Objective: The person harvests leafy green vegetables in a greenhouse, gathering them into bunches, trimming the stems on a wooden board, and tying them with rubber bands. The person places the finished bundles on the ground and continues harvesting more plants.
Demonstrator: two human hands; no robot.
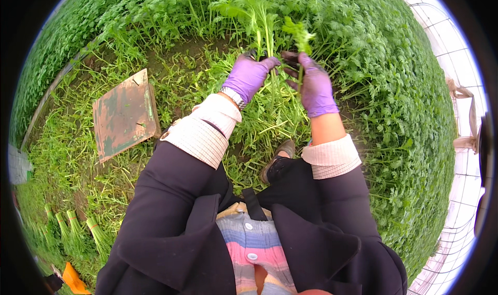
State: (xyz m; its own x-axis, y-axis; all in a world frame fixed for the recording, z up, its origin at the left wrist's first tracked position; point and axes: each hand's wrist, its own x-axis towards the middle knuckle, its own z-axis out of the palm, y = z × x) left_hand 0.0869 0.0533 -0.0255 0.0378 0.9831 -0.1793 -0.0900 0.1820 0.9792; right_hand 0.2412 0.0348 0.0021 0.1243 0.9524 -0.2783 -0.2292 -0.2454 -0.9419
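My left hand, in a purple glove with dark-stained fingers, grips a few long pale stems of leafy greens. Their feathery tops point away from me and the stem ends hang below the hand. Close by on the right, my right hand wears a matching stained glove. A single short leafy sprig is held at its thumb, with the other fingers partly spread towards the left hand. Beneath both hands lie loose cut stems and leaves. A dense standing crop of the greens rises just beyond them.
A worn, tilted board with nails showing stands on the littered ground at left. Tied bundles of greens lie at lower left, near an orange item. More crop grows at right, before a translucent sheeted wall. My shoe is below the hands.
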